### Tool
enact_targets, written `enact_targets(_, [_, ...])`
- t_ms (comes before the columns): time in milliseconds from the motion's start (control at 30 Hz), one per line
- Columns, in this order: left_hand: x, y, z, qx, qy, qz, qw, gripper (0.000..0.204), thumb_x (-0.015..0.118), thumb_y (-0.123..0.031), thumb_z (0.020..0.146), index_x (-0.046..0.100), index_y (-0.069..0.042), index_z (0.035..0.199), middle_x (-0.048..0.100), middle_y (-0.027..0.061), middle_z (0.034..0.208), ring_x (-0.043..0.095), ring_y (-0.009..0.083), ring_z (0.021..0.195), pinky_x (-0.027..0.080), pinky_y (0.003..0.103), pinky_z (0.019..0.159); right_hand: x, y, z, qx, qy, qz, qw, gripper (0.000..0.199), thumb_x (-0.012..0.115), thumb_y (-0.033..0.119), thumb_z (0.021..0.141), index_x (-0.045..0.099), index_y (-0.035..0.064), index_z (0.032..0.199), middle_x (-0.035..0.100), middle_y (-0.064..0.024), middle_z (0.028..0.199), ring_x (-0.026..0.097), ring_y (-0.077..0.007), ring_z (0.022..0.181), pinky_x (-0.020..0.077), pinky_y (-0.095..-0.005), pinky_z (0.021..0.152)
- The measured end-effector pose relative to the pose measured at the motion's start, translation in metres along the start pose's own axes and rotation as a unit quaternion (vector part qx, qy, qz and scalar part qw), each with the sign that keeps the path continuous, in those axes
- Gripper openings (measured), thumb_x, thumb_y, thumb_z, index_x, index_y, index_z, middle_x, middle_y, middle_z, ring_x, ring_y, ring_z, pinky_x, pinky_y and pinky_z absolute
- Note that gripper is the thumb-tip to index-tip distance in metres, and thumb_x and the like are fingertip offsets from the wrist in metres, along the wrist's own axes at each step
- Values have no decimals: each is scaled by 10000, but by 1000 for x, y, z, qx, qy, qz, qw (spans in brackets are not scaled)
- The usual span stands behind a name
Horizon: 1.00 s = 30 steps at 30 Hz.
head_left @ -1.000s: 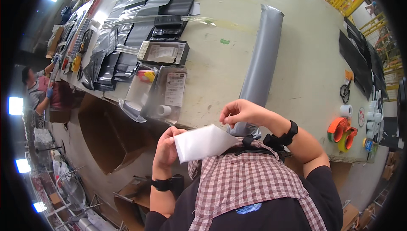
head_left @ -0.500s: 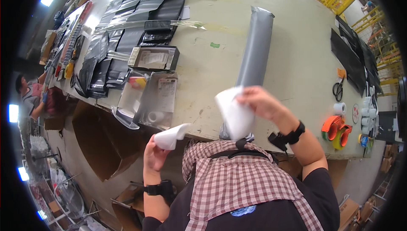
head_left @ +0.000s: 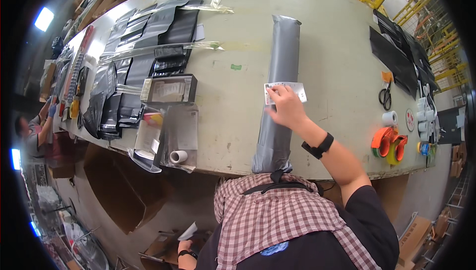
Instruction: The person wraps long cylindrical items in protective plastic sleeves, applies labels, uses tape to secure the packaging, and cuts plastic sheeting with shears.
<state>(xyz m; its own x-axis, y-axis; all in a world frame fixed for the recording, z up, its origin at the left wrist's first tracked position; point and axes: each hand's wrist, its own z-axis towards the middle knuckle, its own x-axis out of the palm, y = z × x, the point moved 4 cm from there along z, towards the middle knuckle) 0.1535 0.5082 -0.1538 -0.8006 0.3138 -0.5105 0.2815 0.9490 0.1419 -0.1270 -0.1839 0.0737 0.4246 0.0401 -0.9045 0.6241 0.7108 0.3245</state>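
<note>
A long grey plastic-wrapped parcel (head_left: 285, 52) lies lengthwise on the table in front of me. Across its middle is a white printed label (head_left: 299, 91), its ends reaching past the parcel's sides. My right hand (head_left: 286, 107) rests on that label, fingertips bent against it and thumb apart on the parcel's left side. Down by my left side, below the table edge, my left hand (head_left: 185, 246) grips a piece of white paper (head_left: 188, 231); its fingers are partly out of sight.
Black plastic mailer bags (head_left: 144, 69) are taped down at the left. Nearer are a box of papers (head_left: 171, 90) and a clear-sided tray (head_left: 181, 131). At the right lie scissors (head_left: 385, 99), orange tape dispensers (head_left: 389, 143) and more black bags (head_left: 394, 59). A co-worker (head_left: 37, 133) stands far left.
My right hand has moved up and left, and the label it held is now on the parcel. My left hand has dropped to my side with its white paper. The view has shifted slightly.
</note>
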Motion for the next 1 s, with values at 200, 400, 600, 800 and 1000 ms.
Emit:
enact_targets(200, [-131, -197, -76, 102, -8, 29, 994, 387, 456, -310, 835, 654, -38, 644, 606, 91, 540, 621, 228, 548, 496, 364, 586, 21, 20, 15, 61, 201, -219, 953, 609, 483, 510, 855, 512, 25, 1222, 395, -149, 1349, 242, -304, 1322, 261, -446, 1054])
enact_targets(400, [-222, -424, -246, 559, -284, -23, 778, 215, 571, -196, 828, 638, -60, 981, 627, 115, 887, 592, 267, 772, 461, 363, 707, 36, -37, -14, 204, 17, -9, 979, 778, 420, 534, 885, 173, 22, 1417, 148, -148, 1483, 88, -323, 1379, 174, -432, 1095])
enact_targets(600, [-152, -549, -272, 665, -233, 11, 710, 611, 651, -333, 777, 425, -31, 1257, 517, 202, 1156, 541, 333, 984, 449, 388, 826, 56, -36, -92, 241, -37, 353, 903, 887, 488, 474, 878, 43, -107, 1380, 123, -303, 1438, 183, -364, 1347, 169, -369, 1101])
enact_targets(800, [-88, -558, -250, 609, -253, 15, 752, 1025, 749, -245, 630, 125, -46, 1418, 440, 229, 1192, 454, 391, 1074, 389, 422, 930, -51, -122, -187, 352, -141, 211, 901, 318, 577, 366, 827, 669, 63, 793, 638, -167, 716, 634, -311, 729, 487, -395, 637])
enact_targets(1000, [-76, -507, -264, 584, -239, 30, 775, 1019, 722, -187, 619, 112, -74, 1427, 445, 215, 1171, 459, 370, 1065, 388, 418, 927, -150, -253, -295, 582, -24, -316, 749, 492, 543, 492, 802, 664, 16, 768, 647, -201, 801, 638, -346, 742, 509, -405, 661])
